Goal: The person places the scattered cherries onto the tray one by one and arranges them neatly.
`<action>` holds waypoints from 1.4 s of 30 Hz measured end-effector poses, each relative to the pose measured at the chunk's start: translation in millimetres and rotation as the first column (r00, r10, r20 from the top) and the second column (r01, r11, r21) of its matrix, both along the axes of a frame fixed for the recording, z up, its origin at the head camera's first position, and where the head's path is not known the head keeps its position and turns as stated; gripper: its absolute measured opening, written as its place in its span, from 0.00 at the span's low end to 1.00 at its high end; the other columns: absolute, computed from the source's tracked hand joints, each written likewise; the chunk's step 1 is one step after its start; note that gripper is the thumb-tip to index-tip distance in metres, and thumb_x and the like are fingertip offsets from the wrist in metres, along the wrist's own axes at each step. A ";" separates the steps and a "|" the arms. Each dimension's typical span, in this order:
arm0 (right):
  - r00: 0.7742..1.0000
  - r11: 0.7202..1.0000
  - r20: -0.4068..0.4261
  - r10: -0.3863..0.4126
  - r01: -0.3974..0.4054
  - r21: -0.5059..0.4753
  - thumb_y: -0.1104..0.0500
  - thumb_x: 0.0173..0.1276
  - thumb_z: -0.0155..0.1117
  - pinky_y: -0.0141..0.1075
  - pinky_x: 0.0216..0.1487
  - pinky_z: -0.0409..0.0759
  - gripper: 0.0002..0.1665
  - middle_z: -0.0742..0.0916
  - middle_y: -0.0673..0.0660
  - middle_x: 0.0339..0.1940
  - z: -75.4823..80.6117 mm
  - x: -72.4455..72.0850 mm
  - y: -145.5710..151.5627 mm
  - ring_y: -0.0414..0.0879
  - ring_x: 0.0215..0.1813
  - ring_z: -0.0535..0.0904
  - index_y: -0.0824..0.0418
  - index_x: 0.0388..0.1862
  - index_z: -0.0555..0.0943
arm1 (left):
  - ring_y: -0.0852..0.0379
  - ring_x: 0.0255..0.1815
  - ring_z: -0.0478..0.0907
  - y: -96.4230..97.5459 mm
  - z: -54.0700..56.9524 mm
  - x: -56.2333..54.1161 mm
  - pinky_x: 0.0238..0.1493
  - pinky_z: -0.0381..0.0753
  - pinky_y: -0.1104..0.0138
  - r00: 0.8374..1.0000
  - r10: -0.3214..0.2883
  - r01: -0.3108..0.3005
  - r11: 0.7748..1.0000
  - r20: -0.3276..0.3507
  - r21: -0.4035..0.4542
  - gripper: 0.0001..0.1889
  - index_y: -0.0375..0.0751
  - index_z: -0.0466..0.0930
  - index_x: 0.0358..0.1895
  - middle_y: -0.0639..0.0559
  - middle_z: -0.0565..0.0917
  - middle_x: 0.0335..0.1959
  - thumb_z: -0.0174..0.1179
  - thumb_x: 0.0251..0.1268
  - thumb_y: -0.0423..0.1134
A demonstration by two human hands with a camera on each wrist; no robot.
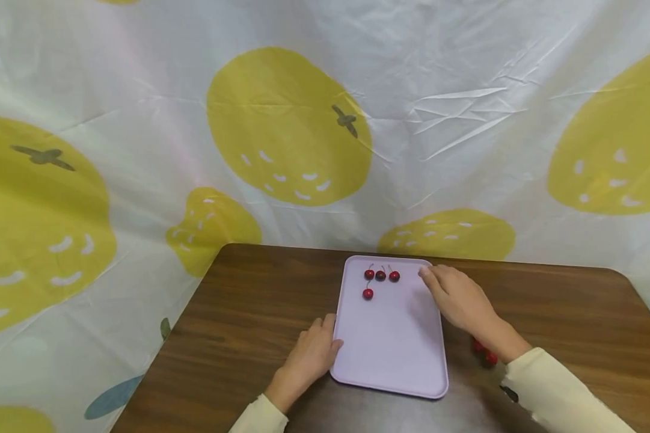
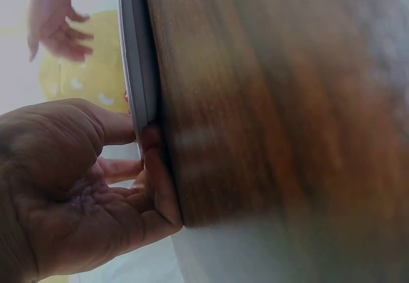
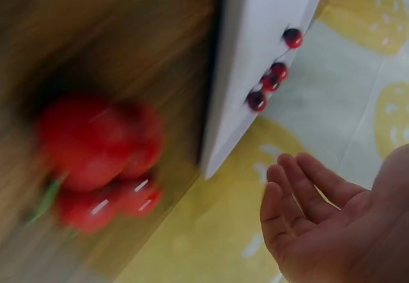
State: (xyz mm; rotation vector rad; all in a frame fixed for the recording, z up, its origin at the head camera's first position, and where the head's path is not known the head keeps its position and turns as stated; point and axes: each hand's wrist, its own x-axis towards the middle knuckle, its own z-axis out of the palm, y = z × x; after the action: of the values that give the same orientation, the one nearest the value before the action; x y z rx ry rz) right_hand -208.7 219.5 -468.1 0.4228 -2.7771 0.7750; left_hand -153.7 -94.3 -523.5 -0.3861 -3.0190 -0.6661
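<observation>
A pale lilac tray (image 1: 389, 346) lies on the wooden table. Its left long edge is held by my left hand (image 1: 311, 349); in the left wrist view the thumb is over the rim and fingertips (image 2: 152, 136) reach beneath it. Toward the tray's far end is a row of three dark red cherries with stems, the middle cherry (image 1: 380, 275) among them. A single cherry (image 1: 368, 294) sits just nearer, below the row's left one. My right hand (image 1: 460, 297) hovers by the far right corner, holding nothing, its fingers (image 3: 313, 174) extended and slightly bent.
Right of the tray, partly covered by my right forearm in the head view, lies a small cluster of glossy red fruits (image 3: 89, 142), blurred, with a green stem. The brown table (image 1: 260, 300) meets a white cloth (image 1: 157, 60) printed with yellow fruit behind it.
</observation>
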 end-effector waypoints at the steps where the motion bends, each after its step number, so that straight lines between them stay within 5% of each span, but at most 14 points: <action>1: 1.000 1.000 0.003 -0.001 0.001 -0.017 0.40 0.89 0.38 0.63 0.66 0.77 0.35 0.89 0.66 0.61 -0.5 2.6 7.4 0.66 0.66 0.83 0.63 0.62 0.85 | 0.31 0.41 0.87 -0.1 0.5 0.0 0.45 0.86 0.43 1.000 -0.001 0.001 1.000 0.004 0.000 0.21 0.35 0.75 0.62 0.35 0.84 0.47 0.68 0.72 0.39; 7: 0.998 0.993 0.070 0.006 0.002 -0.117 0.42 0.90 0.32 0.64 0.68 0.75 0.38 0.89 0.66 0.60 -5.7 14.9 46.3 0.68 0.67 0.82 0.65 0.63 0.84 | 0.31 0.42 0.86 0.7 0.6 -0.2 0.46 0.86 0.43 1.000 0.001 -0.001 1.000 0.014 -0.003 0.21 0.35 0.75 0.62 0.34 0.84 0.47 0.67 0.72 0.39; 13: 0.992 0.996 0.116 -0.041 0.050 -0.068 0.39 0.88 0.41 0.67 0.65 0.75 0.37 0.86 0.72 0.63 -12.9 24.3 69.9 0.72 0.67 0.81 0.68 0.68 0.79 | 0.31 0.42 0.86 0.4 -0.9 -1.3 0.45 0.86 0.42 1.000 0.000 0.000 1.000 0.008 -0.001 0.21 0.35 0.74 0.62 0.34 0.84 0.46 0.68 0.72 0.39; 19: 0.988 0.995 0.119 -0.100 0.099 0.010 0.38 0.79 0.61 0.57 0.47 0.83 0.28 0.91 0.59 0.43 -21.0 28.4 81.7 0.57 0.47 0.88 0.61 0.55 0.85 | 0.31 0.41 0.86 -0.7 -1.0 -2.4 0.44 0.86 0.42 1.000 -0.002 0.002 1.000 0.001 -0.001 0.21 0.36 0.75 0.63 0.35 0.84 0.46 0.67 0.72 0.39; 25: 0.983 0.991 0.136 -0.127 0.122 0.051 0.39 0.72 0.70 0.43 0.33 0.77 0.25 0.86 0.48 0.26 -29.9 29.2 87.4 0.44 0.31 0.81 0.60 0.46 0.84 | 0.32 0.41 0.86 -0.1 -1.5 -3.2 0.44 0.86 0.43 1.000 -0.007 0.007 1.000 0.007 -0.007 0.21 0.35 0.75 0.62 0.35 0.84 0.45 0.67 0.73 0.39; 33: 0.968 0.987 0.205 -0.147 0.130 0.098 0.36 0.68 0.73 0.40 0.27 0.72 0.26 0.83 0.46 0.22 -37.6 30.2 90.4 0.44 0.27 0.77 0.57 0.40 0.82 | 0.32 0.43 0.86 -0.3 -0.9 -1.3 0.46 0.86 0.44 1.000 -0.006 0.006 1.000 0.029 0.000 0.21 0.35 0.74 0.63 0.35 0.84 0.47 0.66 0.74 0.40; 42: 0.960 0.990 0.245 -0.132 0.118 0.074 0.44 0.67 0.75 0.40 0.23 0.70 0.17 0.81 0.46 0.15 -38.1 34.0 85.4 0.42 0.18 0.78 0.54 0.34 0.80 | 0.33 0.42 0.86 -0.3 0.6 -1.0 0.44 0.86 0.44 1.000 -0.009 0.009 1.000 0.024 0.001 0.21 0.35 0.74 0.62 0.35 0.84 0.47 0.66 0.73 0.39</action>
State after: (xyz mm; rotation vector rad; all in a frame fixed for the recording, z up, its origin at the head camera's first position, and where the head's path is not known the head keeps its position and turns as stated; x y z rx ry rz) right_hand -174.7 304.9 -506.2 0.1656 -3.0300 0.7663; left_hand -154.7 -94.6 -522.9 -0.3949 -3.0415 -0.6770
